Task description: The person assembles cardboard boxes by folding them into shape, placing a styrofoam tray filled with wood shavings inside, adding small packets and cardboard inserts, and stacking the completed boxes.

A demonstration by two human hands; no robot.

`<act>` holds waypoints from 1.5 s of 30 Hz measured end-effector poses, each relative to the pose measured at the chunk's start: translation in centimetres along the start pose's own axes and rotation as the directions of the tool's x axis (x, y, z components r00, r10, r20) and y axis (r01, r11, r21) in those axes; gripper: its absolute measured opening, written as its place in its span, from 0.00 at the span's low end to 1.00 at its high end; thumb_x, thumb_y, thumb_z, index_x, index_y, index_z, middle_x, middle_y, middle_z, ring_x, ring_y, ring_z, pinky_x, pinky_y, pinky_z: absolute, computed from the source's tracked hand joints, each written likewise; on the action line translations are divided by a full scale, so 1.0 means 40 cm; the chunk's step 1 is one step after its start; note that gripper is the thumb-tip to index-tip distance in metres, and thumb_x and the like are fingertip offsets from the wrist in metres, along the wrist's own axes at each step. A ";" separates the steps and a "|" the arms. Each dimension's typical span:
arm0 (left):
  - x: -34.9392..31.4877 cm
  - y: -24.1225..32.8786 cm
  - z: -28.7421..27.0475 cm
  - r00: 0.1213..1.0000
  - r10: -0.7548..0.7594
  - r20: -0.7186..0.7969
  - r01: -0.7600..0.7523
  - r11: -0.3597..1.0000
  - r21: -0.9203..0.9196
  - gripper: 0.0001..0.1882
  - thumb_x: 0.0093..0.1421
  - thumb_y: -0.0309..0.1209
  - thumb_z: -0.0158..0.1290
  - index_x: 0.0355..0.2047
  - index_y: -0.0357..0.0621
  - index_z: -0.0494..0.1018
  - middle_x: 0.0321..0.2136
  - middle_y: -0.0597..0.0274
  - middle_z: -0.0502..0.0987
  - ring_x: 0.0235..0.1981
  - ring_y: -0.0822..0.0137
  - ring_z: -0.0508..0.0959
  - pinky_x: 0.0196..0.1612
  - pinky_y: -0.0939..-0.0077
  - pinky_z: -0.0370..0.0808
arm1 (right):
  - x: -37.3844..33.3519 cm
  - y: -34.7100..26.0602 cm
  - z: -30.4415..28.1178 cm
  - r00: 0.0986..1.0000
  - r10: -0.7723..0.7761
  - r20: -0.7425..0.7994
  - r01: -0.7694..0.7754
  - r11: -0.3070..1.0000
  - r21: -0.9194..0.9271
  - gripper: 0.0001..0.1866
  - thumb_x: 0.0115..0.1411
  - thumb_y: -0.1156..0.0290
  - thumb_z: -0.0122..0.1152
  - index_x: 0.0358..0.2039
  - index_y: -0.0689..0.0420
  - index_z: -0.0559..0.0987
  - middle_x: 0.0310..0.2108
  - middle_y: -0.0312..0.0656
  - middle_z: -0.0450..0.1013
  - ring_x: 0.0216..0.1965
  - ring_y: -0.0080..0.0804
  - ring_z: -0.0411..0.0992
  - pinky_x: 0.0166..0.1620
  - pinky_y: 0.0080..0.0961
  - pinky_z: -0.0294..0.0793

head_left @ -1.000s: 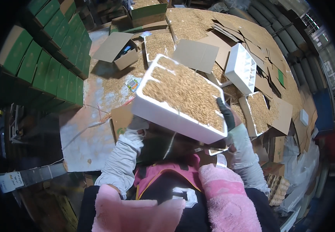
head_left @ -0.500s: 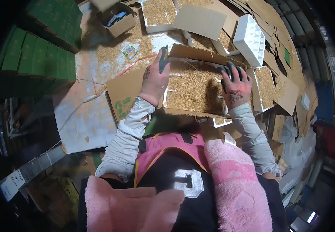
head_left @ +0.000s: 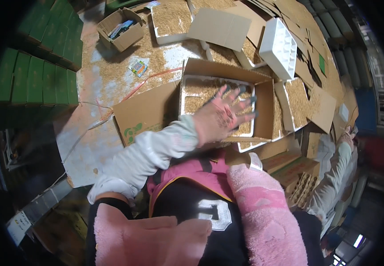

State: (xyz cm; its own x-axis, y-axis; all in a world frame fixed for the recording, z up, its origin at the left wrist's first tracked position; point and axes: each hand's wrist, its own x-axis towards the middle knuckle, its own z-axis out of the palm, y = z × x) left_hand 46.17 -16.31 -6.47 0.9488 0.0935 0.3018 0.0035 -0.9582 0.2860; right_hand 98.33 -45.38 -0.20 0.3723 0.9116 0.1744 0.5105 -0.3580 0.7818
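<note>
- White foam tray (head_left: 187,95) of husks now sits inside the open cardboard box (head_left: 227,73); a second ago it was held up in both hands.
- Left hand (head_left: 220,117) in a pink glove, fingers spread flat, nothing gripped, pressing or levelling the husks (head_left: 200,91).
- Right hand (head_left: 346,138) has let go, now out at the right edge; fingers too small to tell.
- Judgement: tray placed, settling the fill.

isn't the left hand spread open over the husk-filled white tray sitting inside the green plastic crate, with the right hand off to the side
Not quite. In the head view the left hand is spread over the husk-filled white tray, but the tray sits inside an open brown cardboard box, not a green plastic crate. The right hand is off to the side, as you say.
</note>
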 end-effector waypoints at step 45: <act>-0.192 -0.136 -0.092 0.425 -0.868 -0.258 0.369 0.427 -0.826 0.21 0.54 0.30 0.50 0.49 0.41 0.65 0.45 0.54 0.69 0.46 0.61 0.69 0.49 0.71 0.65 | 0.117 -0.681 -0.710 0.735 -0.465 -0.494 0.567 0.020 0.824 0.15 0.50 0.72 0.53 0.41 0.55 0.71 0.39 0.47 0.68 0.34 0.38 0.70 0.37 0.28 0.72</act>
State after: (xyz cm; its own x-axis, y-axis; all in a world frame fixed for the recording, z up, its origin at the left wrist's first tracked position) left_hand 37.70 -10.83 -7.01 0.3188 0.9408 0.1150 0.0907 -0.1511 0.9844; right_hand 64.15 -25.61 -3.66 -0.3469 0.9359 0.0604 0.8595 0.3430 -0.3790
